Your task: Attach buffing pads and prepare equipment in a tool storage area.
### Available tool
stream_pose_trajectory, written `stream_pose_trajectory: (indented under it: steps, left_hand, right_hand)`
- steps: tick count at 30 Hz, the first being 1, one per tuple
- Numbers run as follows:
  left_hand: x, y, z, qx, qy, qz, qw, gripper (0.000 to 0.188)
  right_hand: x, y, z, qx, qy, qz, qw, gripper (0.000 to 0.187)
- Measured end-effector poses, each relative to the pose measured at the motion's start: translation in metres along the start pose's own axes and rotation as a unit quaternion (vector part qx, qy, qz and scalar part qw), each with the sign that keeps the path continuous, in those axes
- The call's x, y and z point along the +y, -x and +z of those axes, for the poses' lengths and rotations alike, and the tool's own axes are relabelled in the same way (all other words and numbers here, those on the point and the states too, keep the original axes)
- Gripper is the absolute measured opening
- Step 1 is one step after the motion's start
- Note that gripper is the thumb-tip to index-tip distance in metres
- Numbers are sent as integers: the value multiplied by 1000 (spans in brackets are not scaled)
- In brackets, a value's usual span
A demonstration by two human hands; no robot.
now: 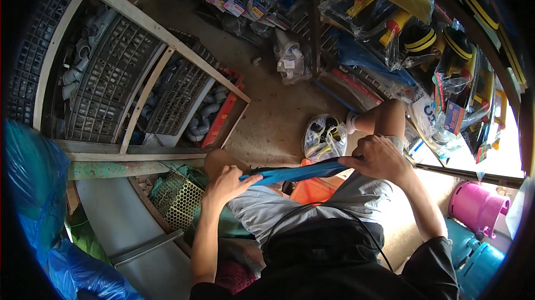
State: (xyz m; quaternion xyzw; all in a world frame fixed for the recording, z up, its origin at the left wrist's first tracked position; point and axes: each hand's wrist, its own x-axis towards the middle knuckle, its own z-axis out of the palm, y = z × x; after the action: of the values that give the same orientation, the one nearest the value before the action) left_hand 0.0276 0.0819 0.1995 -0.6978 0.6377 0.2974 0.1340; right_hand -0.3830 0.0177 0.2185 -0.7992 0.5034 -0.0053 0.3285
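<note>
A long, narrow blue strip with a dark upper edge (298, 174) stretches across my lap; whether it is cloth or plastic I cannot tell. My left hand (227, 184) grips its left end, thumb along the strip. At the other end my right hand (383, 158) is closed on it, with the fingers curled and partly hidden. Below the strip, between my knees, shows something orange (316, 189). A clear plastic bag with black and yellow items (325, 137) sits on the floor just beyond, beside my foot.
Crates of grey pipe fittings (114, 71) stand in a wooden-framed rack at left. Bagged yellow-and-black goods (412, 38) crowd the shelves at right. Pink (476, 209) and teal (471, 252) gas cylinders stand at lower right. Blue plastic bundles (36, 180) lie at far left.
</note>
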Motion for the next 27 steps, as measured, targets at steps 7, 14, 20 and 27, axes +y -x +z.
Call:
stream_pose_trajectory:
  steps: [7, 14, 20, 27]
  left_hand:
    - [-12, -11, 40, -110, 119, 103, 981, 62]
    - [1, -33, 57, 111, 155, 112, 975, 17]
    - [2, -23, 42, 305, 67, 62, 948, 38]
    - [-10, -26, 22, 344, 200, 110, 911, 32]
  right_hand:
    - [3, 10, 1, 86, 80, -32, 993, 48]
    - [4, 15, 2, 164, 99, 156, 969, 34]
    - [28, 18, 7, 235, -8, 78, 969, 22]
    - [30, 17, -8, 280, -20, 16, 960, 34]
